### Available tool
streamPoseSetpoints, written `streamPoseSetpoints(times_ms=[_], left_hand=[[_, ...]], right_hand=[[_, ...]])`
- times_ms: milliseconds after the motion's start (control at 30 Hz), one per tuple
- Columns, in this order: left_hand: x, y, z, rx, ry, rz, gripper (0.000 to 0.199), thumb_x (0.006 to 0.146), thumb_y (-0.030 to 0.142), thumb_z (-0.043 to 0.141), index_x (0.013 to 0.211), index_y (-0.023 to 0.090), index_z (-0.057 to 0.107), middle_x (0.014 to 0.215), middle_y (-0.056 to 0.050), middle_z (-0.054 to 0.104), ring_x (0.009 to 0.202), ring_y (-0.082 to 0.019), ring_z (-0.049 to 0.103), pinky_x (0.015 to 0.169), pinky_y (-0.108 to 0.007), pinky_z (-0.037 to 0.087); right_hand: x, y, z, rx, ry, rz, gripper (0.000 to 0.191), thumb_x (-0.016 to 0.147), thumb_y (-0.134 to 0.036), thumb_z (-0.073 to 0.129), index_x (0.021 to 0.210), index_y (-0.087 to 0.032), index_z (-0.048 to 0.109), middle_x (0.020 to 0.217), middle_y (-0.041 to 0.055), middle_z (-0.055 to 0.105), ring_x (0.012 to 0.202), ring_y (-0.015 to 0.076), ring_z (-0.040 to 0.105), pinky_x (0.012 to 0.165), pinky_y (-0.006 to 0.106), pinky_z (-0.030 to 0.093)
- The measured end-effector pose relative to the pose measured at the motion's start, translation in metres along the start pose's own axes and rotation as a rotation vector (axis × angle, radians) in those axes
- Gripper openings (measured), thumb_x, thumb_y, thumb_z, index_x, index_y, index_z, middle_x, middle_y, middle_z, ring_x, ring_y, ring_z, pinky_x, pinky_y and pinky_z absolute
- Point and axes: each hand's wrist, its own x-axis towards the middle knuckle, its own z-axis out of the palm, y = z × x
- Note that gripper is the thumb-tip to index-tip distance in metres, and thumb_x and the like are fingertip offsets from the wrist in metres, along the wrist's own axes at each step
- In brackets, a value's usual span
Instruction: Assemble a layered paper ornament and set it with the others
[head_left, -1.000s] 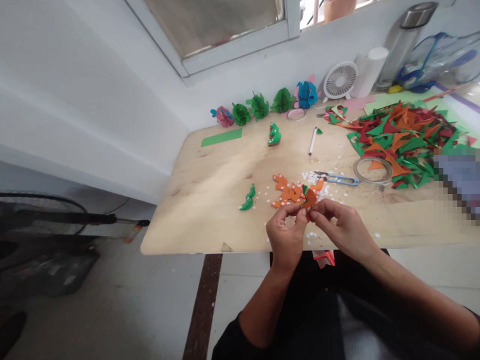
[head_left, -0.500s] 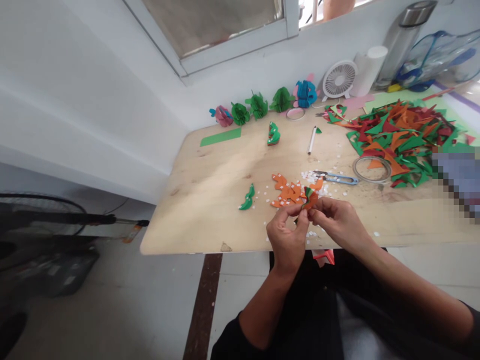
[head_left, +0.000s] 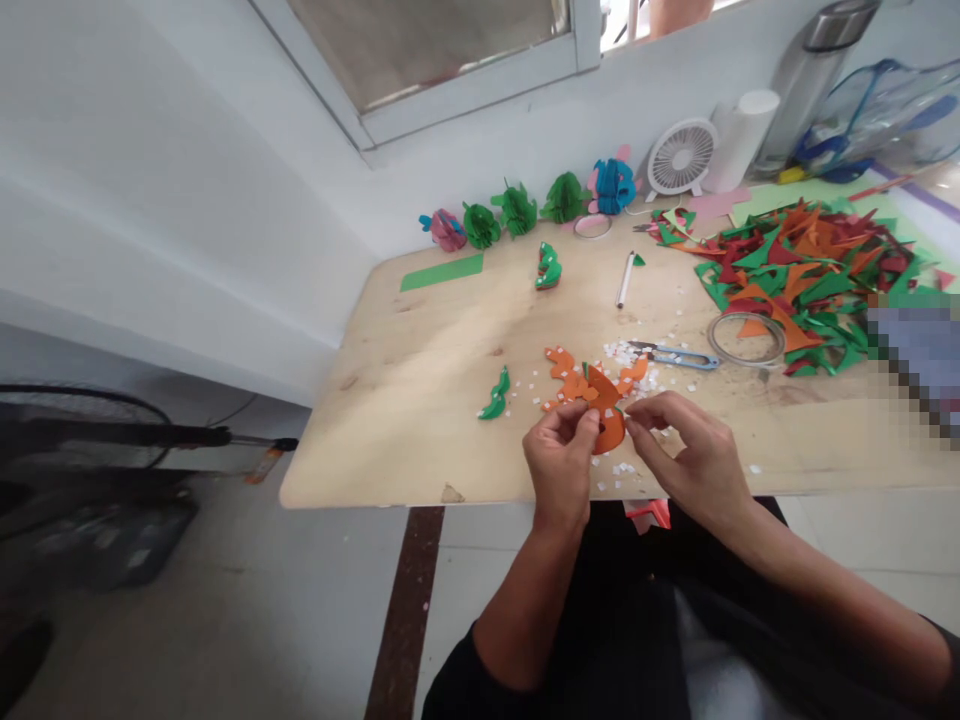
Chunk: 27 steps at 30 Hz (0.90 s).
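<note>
My left hand (head_left: 564, 455) pinches an orange paper cutout (head_left: 609, 425) with wavy edges, which lies open and flat-faced above the table's front part. My right hand (head_left: 690, 440) is closed at the cutout's right edge, thumb and forefinger together; what sits between these fingertips is too small to make out. Behind the hands lie orange cutouts (head_left: 561, 362) dotted with small white squares. A blue thread snipper (head_left: 686, 357) rests among scattered white paper bits (head_left: 621, 350). To the left lies a green wavy cutout (head_left: 495, 398).
A stack of green cutouts (head_left: 548, 268), a white pen (head_left: 625, 280) and a tape roll (head_left: 746, 339) lie farther back. Paper scraps (head_left: 810, 265) are heaped at right. Folded paper figures (head_left: 517, 210) and a small white fan (head_left: 681, 160) line the wall.
The folded bundle in my hands is opened out, showing a broad orange face. My right hand has shifted slightly right, away from my left, to the cutout's edge.
</note>
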Motion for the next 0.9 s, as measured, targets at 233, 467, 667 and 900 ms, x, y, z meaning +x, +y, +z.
streamPoseSetpoints(times_ms=[233, 467, 667, 900], left_hand=[[-0.003, 0.005, 0.002, -0.114, -0.072, -0.106, 0.012, 0.064, 0.02, 0.074, 0.073, 0.014, 0.07, 0.068, 0.0, 0.068, 0.063, -0.01, 0.062, 0.063, -0.021, 0.048], [-0.008, 0.003, 0.006, -0.031, -0.057, 0.012, 0.01, 0.068, 0.022, 0.072, 0.073, 0.014, 0.069, 0.07, -0.002, 0.07, 0.066, -0.012, 0.065, 0.066, -0.024, 0.053], [-0.011, 0.0, 0.009, 0.003, -0.023, 0.048, 0.014, 0.069, 0.027, 0.073, 0.075, 0.015, 0.069, 0.071, -0.003, 0.07, 0.067, -0.014, 0.066, 0.067, -0.025, 0.054], [-0.008, -0.003, 0.004, 0.012, -0.079, 0.029, 0.015, 0.073, 0.028, 0.071, 0.081, 0.015, 0.07, 0.074, -0.002, 0.069, 0.068, -0.013, 0.065, 0.066, -0.024, 0.052]], right_hand=[[0.007, 0.009, 0.001, 0.414, -0.216, 0.363, 0.022, 0.082, -0.039, 0.062, 0.093, -0.019, 0.06, 0.088, 0.0054, 0.067, 0.08, 0.0194, 0.063, 0.073, 0.033, 0.05], [0.011, -0.001, 0.002, 0.623, -0.253, 0.493, 0.029, 0.073, -0.046, 0.07, 0.076, -0.02, 0.058, 0.073, 0.0023, 0.066, 0.07, 0.0175, 0.065, 0.064, 0.028, 0.051], [0.013, -0.003, 0.006, 0.701, -0.241, 0.553, 0.03, 0.069, -0.047, 0.072, 0.074, -0.02, 0.062, 0.072, 0.0021, 0.067, 0.069, 0.0171, 0.065, 0.064, 0.028, 0.052], [0.013, -0.008, 0.003, 0.722, -0.245, 0.549, 0.029, 0.066, -0.044, 0.076, 0.066, -0.019, 0.061, 0.06, -0.0019, 0.06, 0.058, 0.013, 0.059, 0.055, 0.024, 0.047]])
